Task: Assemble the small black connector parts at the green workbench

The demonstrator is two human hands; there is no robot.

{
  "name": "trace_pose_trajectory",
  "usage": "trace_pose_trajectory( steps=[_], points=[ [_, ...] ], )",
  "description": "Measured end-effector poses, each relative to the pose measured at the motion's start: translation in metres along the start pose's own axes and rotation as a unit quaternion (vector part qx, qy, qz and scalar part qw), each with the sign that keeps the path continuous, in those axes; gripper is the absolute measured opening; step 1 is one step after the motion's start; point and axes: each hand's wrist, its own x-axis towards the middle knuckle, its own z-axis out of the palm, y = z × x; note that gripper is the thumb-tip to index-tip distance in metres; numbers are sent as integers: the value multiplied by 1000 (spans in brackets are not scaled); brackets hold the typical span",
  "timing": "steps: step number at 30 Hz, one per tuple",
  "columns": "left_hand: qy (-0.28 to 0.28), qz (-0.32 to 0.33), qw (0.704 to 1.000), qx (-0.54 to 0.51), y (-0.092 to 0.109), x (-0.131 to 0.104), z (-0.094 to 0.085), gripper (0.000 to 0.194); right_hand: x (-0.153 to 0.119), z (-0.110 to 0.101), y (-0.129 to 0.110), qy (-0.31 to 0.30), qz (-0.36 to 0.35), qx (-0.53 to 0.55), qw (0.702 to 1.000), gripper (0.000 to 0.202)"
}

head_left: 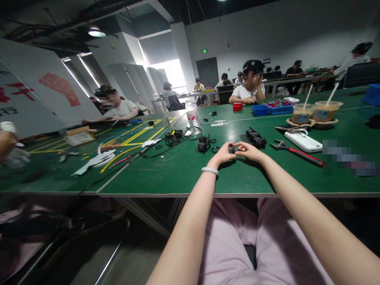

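Just above the green table, my left hand [223,155] has its fingers closed round a small black part [231,149]. A pale bangle circles that wrist. The fingertips of my right hand [248,152] pinch at the same part from the other side. Its exact kind is too small to make out, and my fingers cover some of it. Behind my right hand lies a cluster of black parts [255,137]. Left of my hands sit another black piece [203,144] and a black ring [215,149].
To the right lie red-handled pliers [305,156], a white power bank [303,141] and two iced drinks [326,113] in a carrier. A plastic bottle [193,122] stands farther back. Cables and white gloves [99,161] spread leftward. A blue tray [279,109] holds coloured pieces; a co-worker [248,93] sits opposite.
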Motion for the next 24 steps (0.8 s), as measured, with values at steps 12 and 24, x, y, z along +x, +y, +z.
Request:
trace_pose_trajectory(
  steps=[12,24],
  points=[
    [2,12,1000,11,-2,1,0,47,1,1,1,6,-21,-40,999,39],
    [13,32,999,-4,-9,3,2,48,3,0,-2,10,-22,-84,996,36]
  ],
)
